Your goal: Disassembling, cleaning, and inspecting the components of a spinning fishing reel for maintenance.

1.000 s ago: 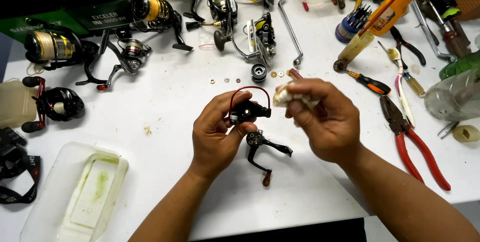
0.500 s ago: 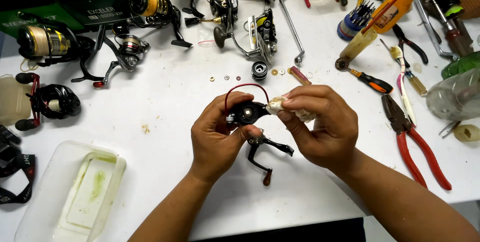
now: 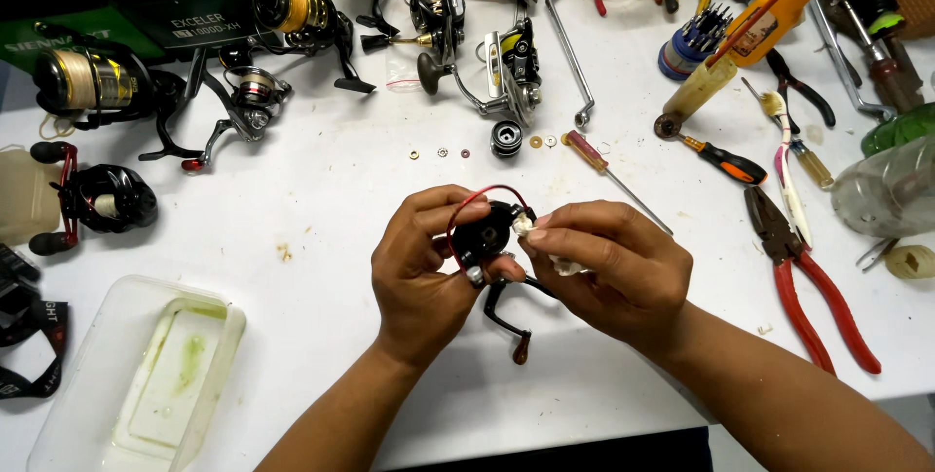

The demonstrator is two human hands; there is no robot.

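Observation:
My left hand (image 3: 421, 272) grips a small black fishing reel (image 3: 484, 233) with a thin red bail wire arching over it; its black handle (image 3: 508, 321) hangs down toward me. My right hand (image 3: 609, 272) pinches a small white wad of cloth or paper (image 3: 526, 226) and presses it against the right side of the reel. Both hands hover over the white table (image 3: 321, 228), just in front of me.
Several spinning reels (image 3: 292, 9) and a black-and-red baitcasting reel (image 3: 97, 197) lie at the back left. Small washers (image 3: 440, 152), a screwdriver (image 3: 614, 178), red-handled pliers (image 3: 804, 272), an orange-handled screwdriver (image 3: 726, 162) and a clear plastic lid (image 3: 146, 375) surround the hands.
My right hand has brought the white wad from apart to up against the reel. The left hand has turned the reel slightly. The camera has shifted a little.

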